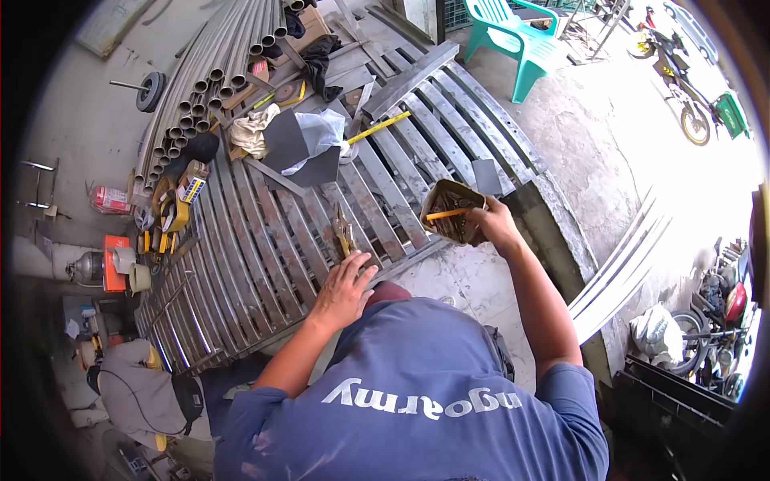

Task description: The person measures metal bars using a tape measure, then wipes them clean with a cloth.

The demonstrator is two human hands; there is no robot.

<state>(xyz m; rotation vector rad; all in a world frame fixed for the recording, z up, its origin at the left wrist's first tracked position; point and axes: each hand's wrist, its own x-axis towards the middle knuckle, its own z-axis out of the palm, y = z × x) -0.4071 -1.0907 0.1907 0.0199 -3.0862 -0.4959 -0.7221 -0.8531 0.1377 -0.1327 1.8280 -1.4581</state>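
My left hand (pixel 346 287) lies at the near edge of the slatted metal bench, fingers stretched out and slightly apart. Its fingertips are at the handle end of a pair of pliers (pixel 345 231), whose jaws point away from me. On the other side, my right hand (pixel 496 223) grips the rim of a small open tin (pixel 437 200), tilted so its inside shows. A yellow pencil-like stick (pixel 447 214) and many small metal pieces, too small to name exactly, lie in the tin. A small dark square plate (pixel 486 176) rests just beyond it.
Across the metal slats (pixel 265 256) lie a yellow tape measure (pixel 377 128), a dark sheet (pixel 281 144), a plastic bag (pixel 321 132) and a cloth (pixel 254 131). Steel tubes (pixel 216 74) are stacked far left. A person (pixel 144 389) bends at lower left. A green chair (pixel 521 40) stands beyond.
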